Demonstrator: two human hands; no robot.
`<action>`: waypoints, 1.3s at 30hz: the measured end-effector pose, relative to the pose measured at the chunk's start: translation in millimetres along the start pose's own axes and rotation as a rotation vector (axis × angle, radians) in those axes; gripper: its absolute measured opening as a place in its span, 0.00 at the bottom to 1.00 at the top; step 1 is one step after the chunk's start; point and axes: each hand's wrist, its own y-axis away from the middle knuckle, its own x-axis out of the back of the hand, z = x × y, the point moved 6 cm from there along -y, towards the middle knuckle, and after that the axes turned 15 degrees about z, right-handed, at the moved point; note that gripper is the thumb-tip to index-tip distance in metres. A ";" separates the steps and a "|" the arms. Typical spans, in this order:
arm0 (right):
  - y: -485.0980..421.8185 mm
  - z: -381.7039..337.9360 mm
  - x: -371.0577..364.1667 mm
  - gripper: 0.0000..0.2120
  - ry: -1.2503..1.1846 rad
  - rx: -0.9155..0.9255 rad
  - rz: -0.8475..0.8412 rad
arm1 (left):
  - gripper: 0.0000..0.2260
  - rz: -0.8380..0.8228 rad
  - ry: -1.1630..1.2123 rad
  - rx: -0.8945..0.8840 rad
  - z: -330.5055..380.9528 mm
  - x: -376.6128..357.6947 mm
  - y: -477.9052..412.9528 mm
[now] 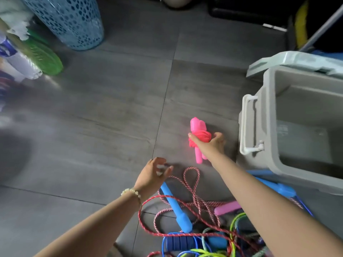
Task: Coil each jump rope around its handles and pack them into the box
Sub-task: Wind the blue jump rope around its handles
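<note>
1. Holding the pink jump rope (199, 138) in our right hand (213, 143), we had its cord wound in a tight wad round the two handles. Our fingers and thumb were curled round that wad at its middle.
2. The bundle hung above the floor (111, 108), just to the left of the grey box (267, 108) and not yet inside it. The box stood open, with its lid (297, 60) lying behind it.
3. The bundle's long axis ran away from us and back toward us, roughly in line with the box's left wall and the white latch (248, 125) on it.
4. The box lay to the right of our right hand and near it, while our left hand (154, 173) was farther off, on the other side of the bundle. We judged that the right hand alone would carry the bundle rightward over the rim and lower it in.
5. Our left hand was open, its fingers loosely spread and holding nothing, beside a loop of the red-and-white rope (193, 182). We could not tell whether it touched the floor.
6. The uncoiled ropes lay in a tangle close to us, with a blue handle (176, 208) just beside our left wrist. We judged the left hand better placed for the next pick.
</note>
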 end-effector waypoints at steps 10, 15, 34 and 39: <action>84.8 86.3 43.8 0.11 -0.029 0.061 -0.406 | 0.17 -0.308 -0.320 -0.198 6.7 -19.0 40.0; 133.5 109.4 26.0 0.05 -0.023 0.115 -0.543 | 0.27 -0.387 -0.250 -0.367 -1.2 -7.7 57.7; 223.6 10.2 216.4 0.14 -0.203 0.271 -0.249 | 0.19 -0.454 -0.382 -0.248 169.9 138.2 169.3; 246.7 8.7 308.5 0.26 0.076 0.328 -0.232 | 0.16 -0.090 -0.251 -0.352 220.3 208.9 205.4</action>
